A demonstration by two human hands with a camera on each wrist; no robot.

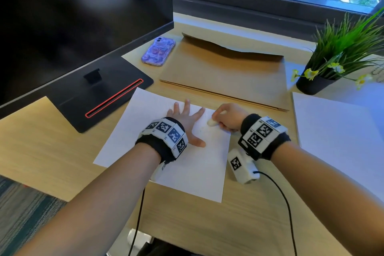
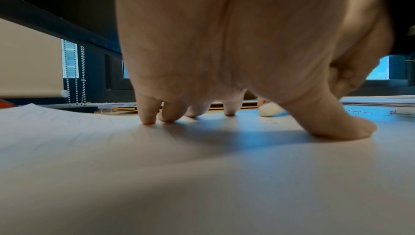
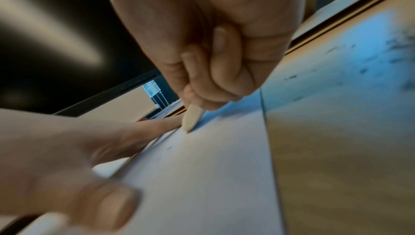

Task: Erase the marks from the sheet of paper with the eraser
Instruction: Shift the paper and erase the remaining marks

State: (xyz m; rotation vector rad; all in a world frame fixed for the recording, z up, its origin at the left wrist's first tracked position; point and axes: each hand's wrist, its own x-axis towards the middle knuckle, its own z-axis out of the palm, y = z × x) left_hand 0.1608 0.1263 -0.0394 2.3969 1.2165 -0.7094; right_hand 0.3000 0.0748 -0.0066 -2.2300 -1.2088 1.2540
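A white sheet of paper (image 1: 145, 141) lies on the wooden desk in front of me. My left hand (image 1: 185, 118) presses flat on it with fingers spread, fingertips (image 2: 147, 116) and thumb down on the sheet (image 2: 157, 167). My right hand (image 1: 226, 117) grips a white eraser (image 1: 212, 122) near the sheet's upper right corner, its tip touching the paper. The wrist view shows the eraser (image 3: 191, 118) sticking out below my curled right fingers (image 3: 215, 71). Faint marks and dark crumbs lie on the sheet beside the eraser (image 2: 268, 111).
A black monitor with its stand (image 1: 99, 91) fills the left. A purple phone (image 1: 158, 51) and a brown envelope (image 1: 224, 75) lie behind the sheet. A potted plant (image 1: 332, 62) and more white paper (image 1: 336, 137) sit at the right. Dark crumbs speckle the desk.
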